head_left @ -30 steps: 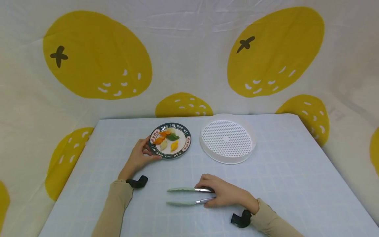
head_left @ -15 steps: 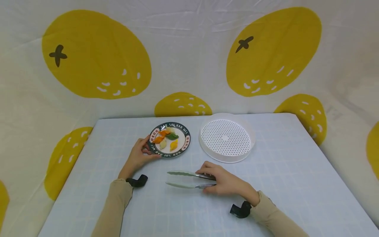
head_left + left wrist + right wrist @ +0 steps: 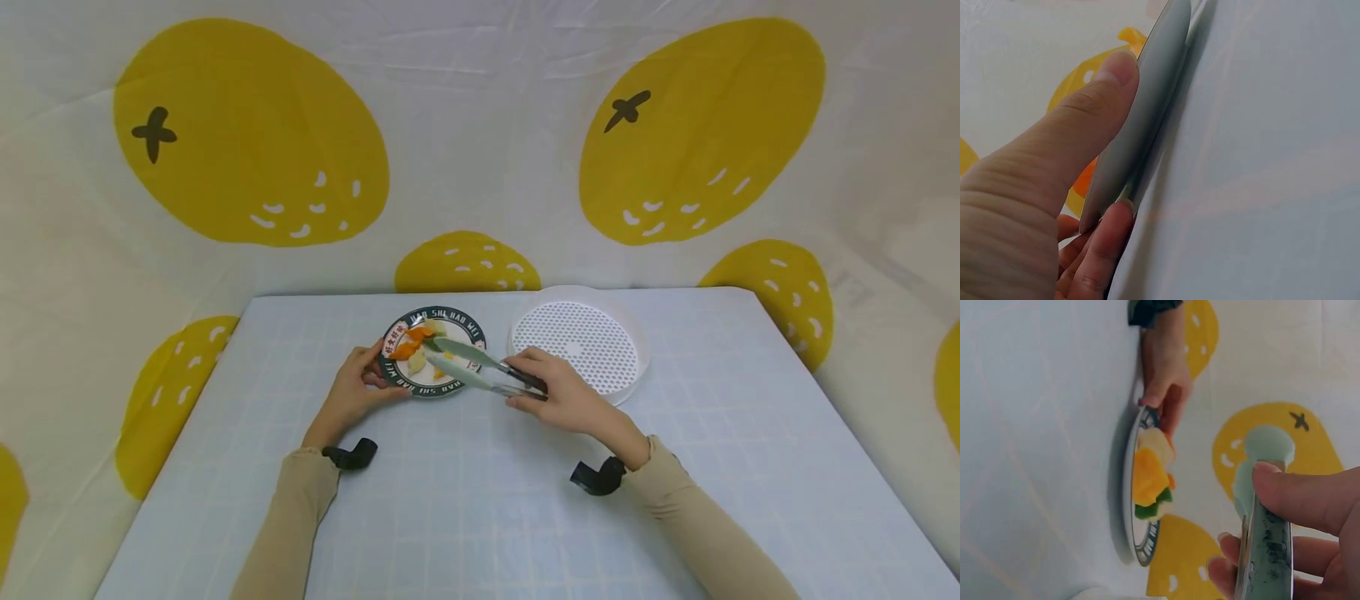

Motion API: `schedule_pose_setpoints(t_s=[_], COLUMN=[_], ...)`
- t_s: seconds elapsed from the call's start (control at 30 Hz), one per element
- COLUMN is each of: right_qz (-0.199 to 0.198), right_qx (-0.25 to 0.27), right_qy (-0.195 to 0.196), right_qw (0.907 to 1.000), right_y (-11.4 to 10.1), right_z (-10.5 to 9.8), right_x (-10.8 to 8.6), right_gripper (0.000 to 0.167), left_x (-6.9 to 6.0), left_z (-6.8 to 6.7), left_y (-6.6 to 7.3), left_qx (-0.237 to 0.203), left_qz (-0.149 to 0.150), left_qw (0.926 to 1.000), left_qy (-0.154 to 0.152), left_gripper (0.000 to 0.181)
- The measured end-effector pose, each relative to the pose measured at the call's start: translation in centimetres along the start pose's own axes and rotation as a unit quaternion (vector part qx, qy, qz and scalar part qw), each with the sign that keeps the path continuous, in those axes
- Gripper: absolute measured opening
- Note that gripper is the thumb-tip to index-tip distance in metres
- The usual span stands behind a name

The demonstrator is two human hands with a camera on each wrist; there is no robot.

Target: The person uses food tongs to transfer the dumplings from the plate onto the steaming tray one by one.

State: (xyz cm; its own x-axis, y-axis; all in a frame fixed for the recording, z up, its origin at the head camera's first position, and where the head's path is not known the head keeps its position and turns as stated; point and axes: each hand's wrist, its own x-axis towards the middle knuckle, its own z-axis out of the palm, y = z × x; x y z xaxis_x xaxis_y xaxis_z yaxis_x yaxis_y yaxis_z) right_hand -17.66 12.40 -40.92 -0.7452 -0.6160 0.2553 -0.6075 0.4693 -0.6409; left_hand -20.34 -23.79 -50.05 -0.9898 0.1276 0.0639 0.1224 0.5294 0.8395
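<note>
My left hand (image 3: 351,393) holds the left side of a small round plate (image 3: 438,390) with a dark green lettered rim. In the left wrist view the thumb (image 3: 1094,100) lies over the plate's edge and fingertips (image 3: 1107,240) are under it. Several small dumpling-like pieces lie on the plate: orange ones (image 3: 407,345), a yellow one (image 3: 1149,478), a green one (image 3: 1155,505) and pale ones. My right hand (image 3: 566,396) grips metal tongs with pale green tips (image 3: 463,351). Their two arms are apart, tips over the plate, partly hiding the food; nothing shows pinched between them.
A white round steamer tray (image 3: 573,333) with a perforated bottom stands at the back, right of the plate, partly behind my right hand. A pale checked cloth (image 3: 450,517) covers the table. Behind it hangs a white curtain (image 3: 480,150) with yellow fruit prints.
My right hand has carried the tongs up off the front of the table and away from me, until their tips are over the plate. My left hand and the plate have stayed put.
</note>
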Motion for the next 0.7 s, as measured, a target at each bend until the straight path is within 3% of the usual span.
schedule_pose_setpoints(t_s=[0.4,0.7], right_qz=[0.059,0.100], right_qx=[-0.106,-0.104], right_qy=[0.001,-0.051], right_qw=[0.9927,0.9882], right_y=[0.9,1.9], right_z=[-1.3,-0.9], right_x=[6.3,9.3], right_gripper=[0.044,0.034], left_x=[0.2,0.2], left_z=[0.1,0.2], left_y=[0.0,-0.1], left_qx=[0.004,0.002], left_qz=[-0.009,-0.015], left_qw=[0.9999,0.9999], left_qy=[0.000,-0.002], left_gripper=[0.112,0.113])
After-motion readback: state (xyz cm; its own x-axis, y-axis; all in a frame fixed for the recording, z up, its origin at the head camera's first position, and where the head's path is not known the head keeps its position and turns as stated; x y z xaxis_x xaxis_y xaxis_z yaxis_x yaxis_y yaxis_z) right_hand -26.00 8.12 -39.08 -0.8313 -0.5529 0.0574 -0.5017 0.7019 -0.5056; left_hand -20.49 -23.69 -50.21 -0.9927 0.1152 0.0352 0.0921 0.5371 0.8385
